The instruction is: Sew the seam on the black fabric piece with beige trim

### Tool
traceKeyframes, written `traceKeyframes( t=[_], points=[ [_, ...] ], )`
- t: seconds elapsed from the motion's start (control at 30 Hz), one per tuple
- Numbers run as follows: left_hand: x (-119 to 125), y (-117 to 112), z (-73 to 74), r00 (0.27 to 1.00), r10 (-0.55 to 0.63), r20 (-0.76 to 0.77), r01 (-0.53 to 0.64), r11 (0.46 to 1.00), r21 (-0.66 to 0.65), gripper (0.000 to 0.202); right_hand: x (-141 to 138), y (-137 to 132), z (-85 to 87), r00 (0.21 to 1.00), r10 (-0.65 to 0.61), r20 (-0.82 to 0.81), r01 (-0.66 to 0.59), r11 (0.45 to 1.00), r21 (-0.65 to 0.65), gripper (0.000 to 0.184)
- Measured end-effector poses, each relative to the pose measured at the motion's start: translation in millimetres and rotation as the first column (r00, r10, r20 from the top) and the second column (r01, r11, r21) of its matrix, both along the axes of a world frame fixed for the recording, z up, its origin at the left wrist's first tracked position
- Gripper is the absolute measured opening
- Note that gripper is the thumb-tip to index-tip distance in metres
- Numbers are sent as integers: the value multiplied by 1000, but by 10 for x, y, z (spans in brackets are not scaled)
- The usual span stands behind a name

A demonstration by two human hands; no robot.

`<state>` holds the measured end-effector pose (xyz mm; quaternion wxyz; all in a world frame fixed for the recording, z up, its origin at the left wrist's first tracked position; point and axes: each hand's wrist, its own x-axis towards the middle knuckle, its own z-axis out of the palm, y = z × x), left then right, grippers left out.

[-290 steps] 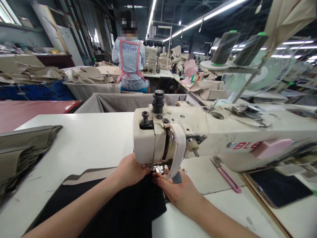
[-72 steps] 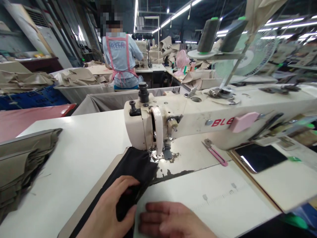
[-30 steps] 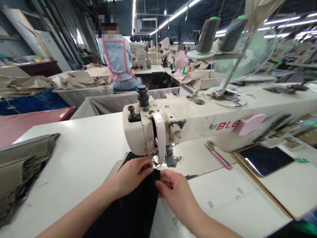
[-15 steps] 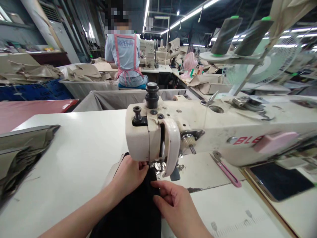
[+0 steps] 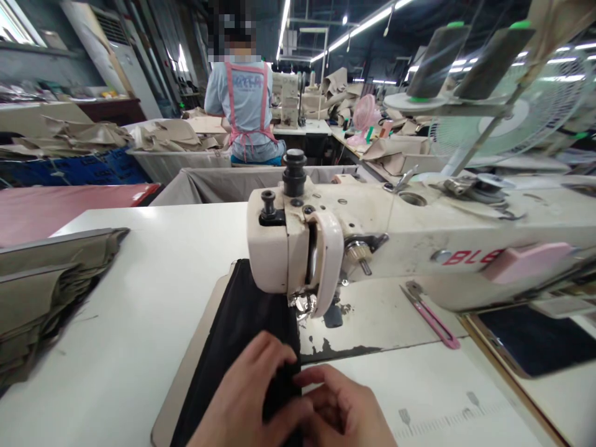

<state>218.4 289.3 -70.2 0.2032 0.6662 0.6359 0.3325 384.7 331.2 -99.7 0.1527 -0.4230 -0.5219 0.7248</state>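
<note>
A long piece of black fabric [image 5: 233, 329] lies on the white table under the sewing machine head [image 5: 272, 248], its right edge running by the presser foot [image 5: 305, 304]. Along its left side a beige strip [image 5: 190, 366] shows beneath it. My left hand [image 5: 254, 391] rests over the black fabric near the front, thumb and forefinger apart with the cloth visible between them. Close beside it, my right hand [image 5: 342, 403] has its fingers curled at the fabric's right edge, pinching it. The left thumb reaches toward the right fingers, partly hiding what lies between.
Pink-handled thread snips [image 5: 433, 320] lie on the machine bed, and a phone [image 5: 531, 341] lies farther right. Folded olive fabric pieces [image 5: 56, 285] are stacked at left. Thread cones [image 5: 437, 62] stand above the machine arm. A seated person [image 5: 246, 112] works beyond a fabric-lined bin [image 5: 223, 183].
My left hand has drawn back from beside the needle area toward me, and its fingers have spread. More black fabric shows beside the machine head. The view has shifted slightly.
</note>
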Motion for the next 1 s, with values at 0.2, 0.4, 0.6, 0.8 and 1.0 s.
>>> traceKeyframes(
  t=[0.2,0.4,0.6,0.8,1.0],
  points=[
    [-5,-303,-318,982,-190,6,189,978,90,53,-72,155,14,998,-42,41,35,986,163,23],
    [-223,-63,-232,964,-265,37,264,964,29,22,-28,299,104,997,-26,76,-8,912,411,21],
    [-438,121,-52,904,-390,-177,392,920,-24,15,118,396,219,915,249,318,-382,281,880,35],
    [-613,289,17,861,-440,-254,431,897,-92,26,96,435,156,897,186,402,-427,120,896,39],
    [-632,466,-37,900,-378,-216,379,924,-38,23,108,448,123,901,154,404,-420,83,904,38]
  ],
)
